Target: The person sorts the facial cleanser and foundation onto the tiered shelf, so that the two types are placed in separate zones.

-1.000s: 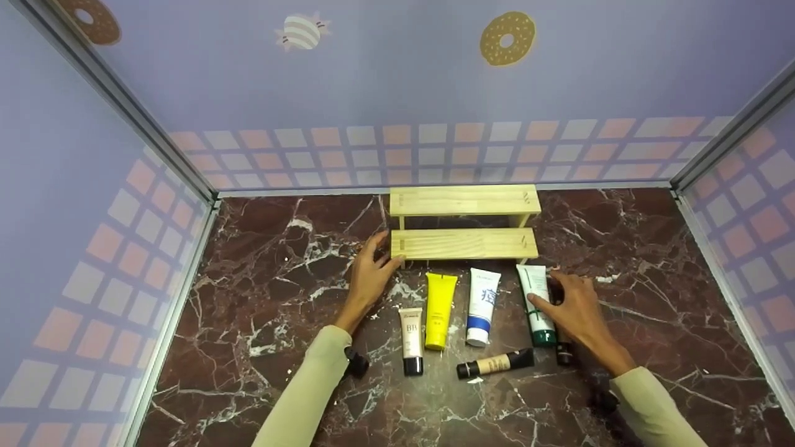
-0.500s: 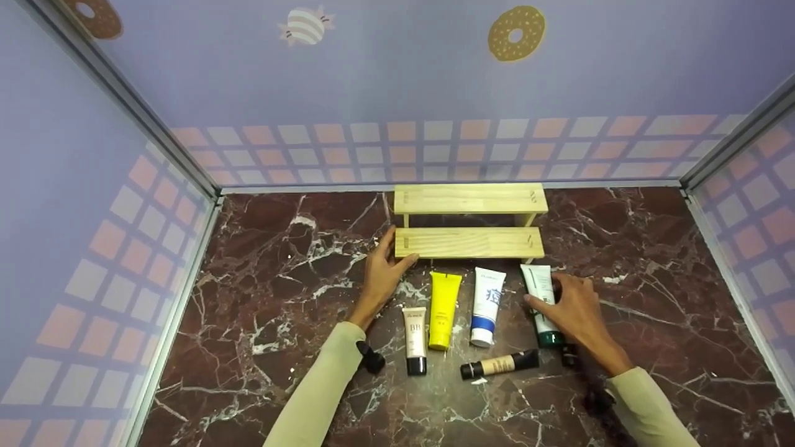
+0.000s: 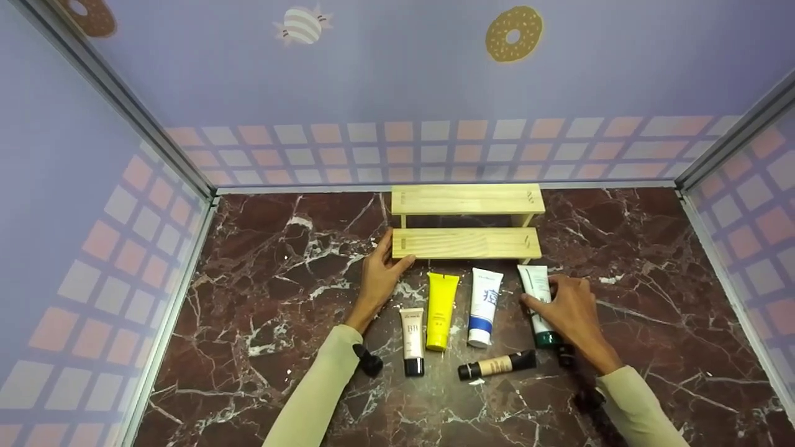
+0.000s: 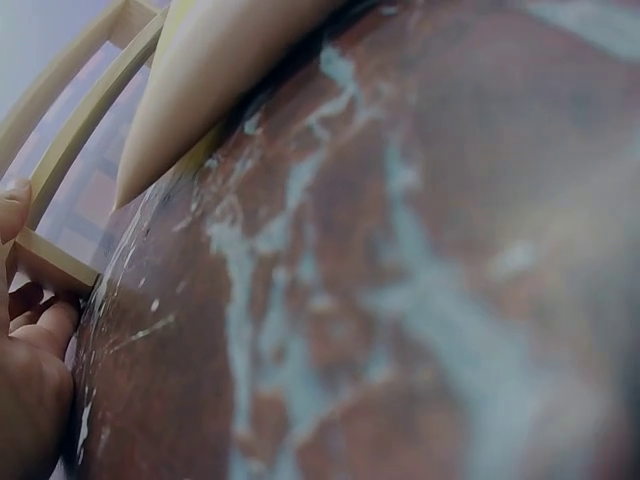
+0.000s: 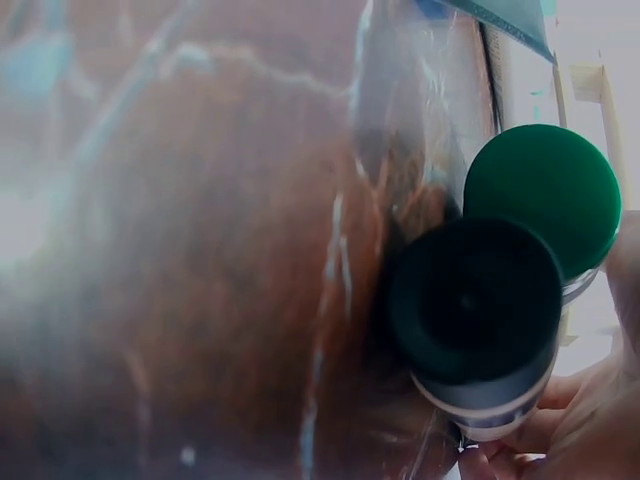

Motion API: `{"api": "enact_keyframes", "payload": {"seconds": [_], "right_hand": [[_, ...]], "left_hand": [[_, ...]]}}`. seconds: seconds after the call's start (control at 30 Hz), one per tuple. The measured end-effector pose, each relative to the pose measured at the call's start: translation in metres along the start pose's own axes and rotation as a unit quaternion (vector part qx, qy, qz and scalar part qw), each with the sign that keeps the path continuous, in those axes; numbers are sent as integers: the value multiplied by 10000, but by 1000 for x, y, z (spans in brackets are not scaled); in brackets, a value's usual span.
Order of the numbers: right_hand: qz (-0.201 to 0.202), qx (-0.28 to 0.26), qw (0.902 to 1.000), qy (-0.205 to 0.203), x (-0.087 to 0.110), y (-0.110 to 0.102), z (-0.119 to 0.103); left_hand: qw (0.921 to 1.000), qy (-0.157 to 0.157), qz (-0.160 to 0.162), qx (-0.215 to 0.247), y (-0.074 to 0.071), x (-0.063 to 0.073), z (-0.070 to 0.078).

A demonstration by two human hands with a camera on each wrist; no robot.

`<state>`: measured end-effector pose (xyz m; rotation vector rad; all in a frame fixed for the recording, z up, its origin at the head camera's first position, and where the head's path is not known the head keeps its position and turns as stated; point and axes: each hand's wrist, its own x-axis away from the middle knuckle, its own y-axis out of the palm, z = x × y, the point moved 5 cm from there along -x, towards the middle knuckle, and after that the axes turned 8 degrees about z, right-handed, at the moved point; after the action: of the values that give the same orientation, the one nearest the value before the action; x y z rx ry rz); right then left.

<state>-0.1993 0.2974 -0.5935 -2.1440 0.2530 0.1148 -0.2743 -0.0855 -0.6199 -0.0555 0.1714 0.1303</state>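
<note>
My left hand [image 3: 377,279] grips the left end of the lower tier of a two-step wooden shelf [image 3: 466,243], its thumb over the front edge. In the left wrist view, its fingers reach round the end of the wooden shelf [image 4: 60,262]. My right hand [image 3: 570,310] holds a white tube with a green cap [image 3: 546,339], the thumb laid across to its left edge and the other fingers along its right side. Against that tube lies a black-capped tube [image 3: 566,355], mostly hidden beneath the hand. The right wrist view has the green cap [image 5: 545,195] and black cap [image 5: 470,300] close together.
Between the hands lie a beige BB tube [image 3: 412,341], a yellow tube [image 3: 441,310] and a white-and-blue tube [image 3: 484,307]. A black-and-beige tube [image 3: 497,365] lies crosswise in front. Purple patterned walls [image 3: 372,81] enclose the marble-look surface [image 3: 279,279].
My left hand has closed in on the shelf's left end. My right thumb has slid further left over the green-capped tube. The other tubes lie as before.
</note>
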Motion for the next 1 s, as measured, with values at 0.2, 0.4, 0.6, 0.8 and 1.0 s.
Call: {"api": "enact_keyframes", "payload": {"seconds": [0.2, 0.4, 0.6, 0.8, 1.0], "right_hand": [[65, 58, 10000, 31, 0, -2, 2], [0, -69, 9996, 273, 1, -3, 2], [-133, -477, 9969, 605, 1, -3, -1], [148, -874, 9941, 618, 2, -8, -1], [391, -1041, 9911, 728, 5, -16, -8]], "left_hand": [[9999, -33, 52, -89, 1, 2, -2], [9999, -52, -2, -148, -1, 3, -2], [9999, 25, 19, -135, -6, 2, -1], [9999, 62, 9, -158, -5, 2, -2], [10000, 19, 52, -61, -3, 4, -2]]}}
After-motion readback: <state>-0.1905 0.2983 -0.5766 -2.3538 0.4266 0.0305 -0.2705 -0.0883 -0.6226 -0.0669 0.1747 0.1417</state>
